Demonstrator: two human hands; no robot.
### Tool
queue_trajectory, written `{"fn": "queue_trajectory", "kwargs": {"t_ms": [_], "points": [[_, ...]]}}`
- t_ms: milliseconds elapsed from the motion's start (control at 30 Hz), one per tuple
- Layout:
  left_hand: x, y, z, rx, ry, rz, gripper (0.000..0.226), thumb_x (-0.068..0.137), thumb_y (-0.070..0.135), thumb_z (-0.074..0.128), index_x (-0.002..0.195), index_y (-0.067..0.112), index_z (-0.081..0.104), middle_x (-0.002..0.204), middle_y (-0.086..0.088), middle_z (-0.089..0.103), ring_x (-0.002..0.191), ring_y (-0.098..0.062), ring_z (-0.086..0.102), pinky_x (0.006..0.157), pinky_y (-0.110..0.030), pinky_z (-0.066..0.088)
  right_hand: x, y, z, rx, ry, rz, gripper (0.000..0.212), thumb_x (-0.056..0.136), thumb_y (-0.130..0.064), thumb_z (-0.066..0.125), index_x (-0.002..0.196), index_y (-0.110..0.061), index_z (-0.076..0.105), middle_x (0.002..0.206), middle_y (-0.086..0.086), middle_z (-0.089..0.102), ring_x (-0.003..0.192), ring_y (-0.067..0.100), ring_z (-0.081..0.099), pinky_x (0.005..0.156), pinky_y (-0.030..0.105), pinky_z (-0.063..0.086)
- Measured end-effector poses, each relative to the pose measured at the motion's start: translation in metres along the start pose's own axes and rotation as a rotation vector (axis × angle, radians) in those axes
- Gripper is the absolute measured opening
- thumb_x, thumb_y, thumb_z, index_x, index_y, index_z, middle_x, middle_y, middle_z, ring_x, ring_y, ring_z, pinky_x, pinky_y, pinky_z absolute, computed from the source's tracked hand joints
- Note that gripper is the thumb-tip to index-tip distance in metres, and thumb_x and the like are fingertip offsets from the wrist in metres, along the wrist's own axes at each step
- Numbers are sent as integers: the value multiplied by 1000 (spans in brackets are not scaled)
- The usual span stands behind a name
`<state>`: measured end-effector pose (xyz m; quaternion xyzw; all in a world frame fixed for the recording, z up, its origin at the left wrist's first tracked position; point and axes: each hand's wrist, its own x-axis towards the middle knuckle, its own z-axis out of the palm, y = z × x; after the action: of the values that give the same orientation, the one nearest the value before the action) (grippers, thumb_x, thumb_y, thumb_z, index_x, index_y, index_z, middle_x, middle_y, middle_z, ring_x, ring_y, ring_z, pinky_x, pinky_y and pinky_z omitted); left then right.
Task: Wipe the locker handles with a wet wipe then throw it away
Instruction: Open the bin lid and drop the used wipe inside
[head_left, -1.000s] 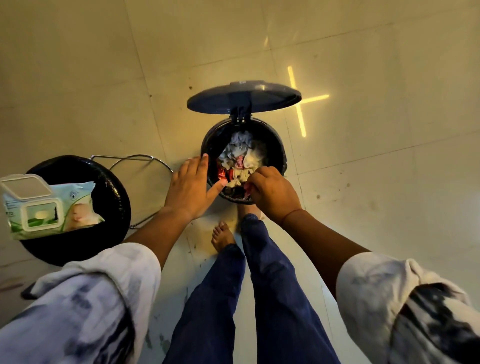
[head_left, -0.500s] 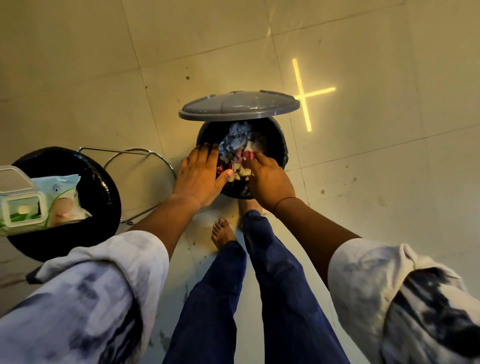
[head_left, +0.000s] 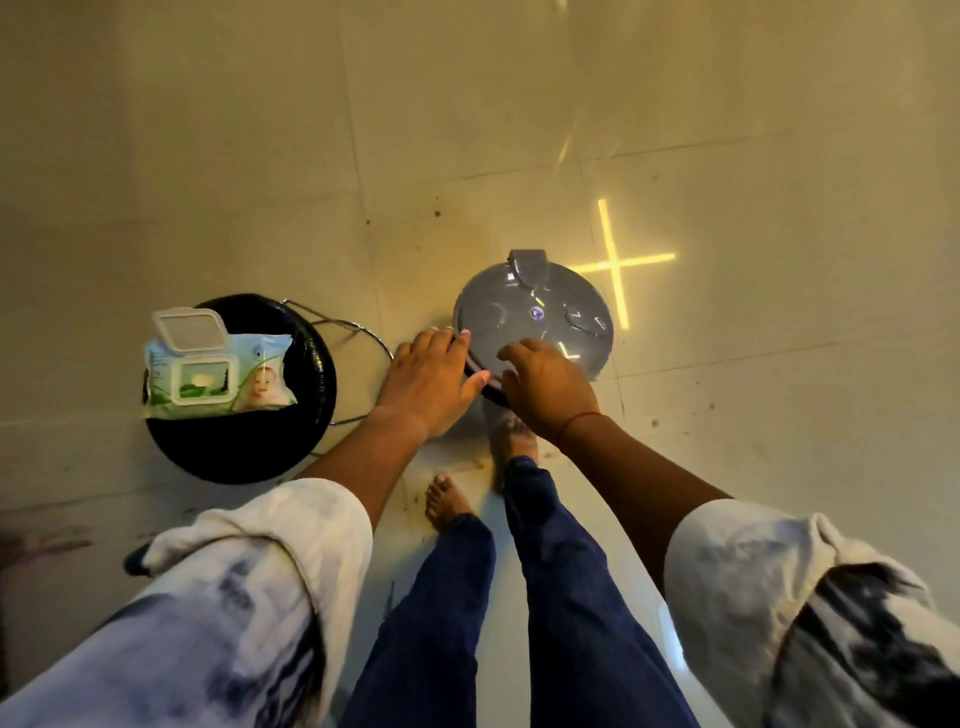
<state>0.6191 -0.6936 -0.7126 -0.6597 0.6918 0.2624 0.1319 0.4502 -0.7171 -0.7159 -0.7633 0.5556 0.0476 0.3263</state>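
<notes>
A small round pedal bin stands on the floor in front of my feet, its grey lid down over the opening so the contents are hidden. My left hand rests at the bin's near left rim with fingers spread and nothing in it. My right hand hovers over the lid's near edge, fingers loosely curled and empty. No used wipe shows in either hand. A pack of wet wipes, its flip lid open, lies on a black round stool to the left.
Pale floor tiles stretch all around, with a bright yellow cross of light just right of the bin. The stool's metal wire frame reaches toward the bin. My bare feet stand right behind the bin.
The bin lid has dropped from open to shut, hiding the crumpled wipes inside. Both hands have drawn back out of the bin to its near rim.
</notes>
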Motion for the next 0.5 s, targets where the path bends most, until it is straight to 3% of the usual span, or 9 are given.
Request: {"fn": "queue_trajectory", "kwargs": {"t_ms": [233, 500], "points": [[-34, -34, -35, 20, 82, -22, 62, 106, 52, 38, 155, 15, 32, 156, -9, 39, 144, -28, 33, 115, -44, 31, -9, -46, -10, -29, 60, -97, 35, 97, -20, 54, 130, -14, 58, 128, 8, 59, 110, 27, 59, 86, 39, 55], [-81, -132, -71, -25, 215, -146, 61, 106, 49, 42, 156, 16, 33, 159, -8, 37, 145, -27, 31, 116, -46, 29, 12, -143, -4, -59, 54, -261, 43, 99, -23, 52, 142, -18, 48, 139, 6, 54, 122, 26, 53, 95, 40, 52]]}}
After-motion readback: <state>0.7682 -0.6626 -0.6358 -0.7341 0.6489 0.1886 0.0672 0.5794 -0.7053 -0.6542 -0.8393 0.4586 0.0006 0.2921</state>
